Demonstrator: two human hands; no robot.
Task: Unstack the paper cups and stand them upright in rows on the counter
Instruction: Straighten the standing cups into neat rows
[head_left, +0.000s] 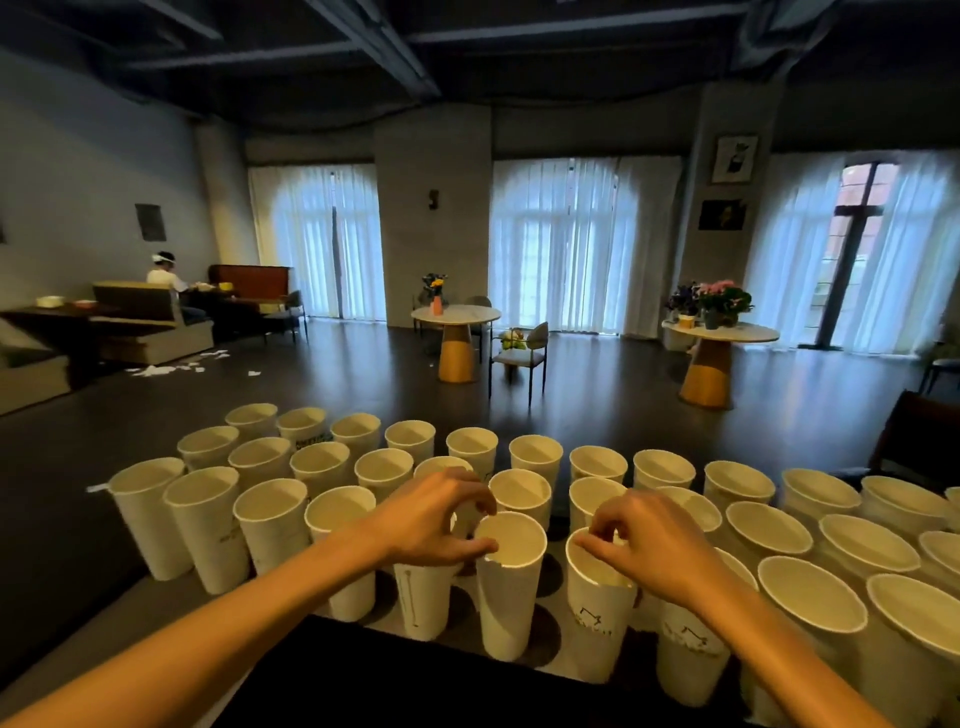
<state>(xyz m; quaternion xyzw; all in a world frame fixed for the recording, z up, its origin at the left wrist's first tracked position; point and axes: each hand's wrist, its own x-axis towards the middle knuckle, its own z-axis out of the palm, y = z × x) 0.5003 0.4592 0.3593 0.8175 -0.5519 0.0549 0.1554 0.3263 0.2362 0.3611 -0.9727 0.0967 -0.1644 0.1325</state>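
Note:
Several white paper cups stand upright in rows on the dark counter (545, 631). My left hand (431, 519) pinches the left rim of a cup (506, 587) in the front row, thumb and fingers curled over its edge. My right hand (644, 540) pinches the rim of the neighbouring cup (597, 608), which carries a small printed logo. Both cups look upright and seem to rest on the counter. Further cups fill the rows to the left (270, 525) and to the right (810, 603).
The counter's near edge runs just below the front cups. Beyond the counter lies an open dark floor with two round tables (456, 315) bearing flowers, a chair (524, 353), and a seated person (166, 280) at far left. Curtained windows line the back wall.

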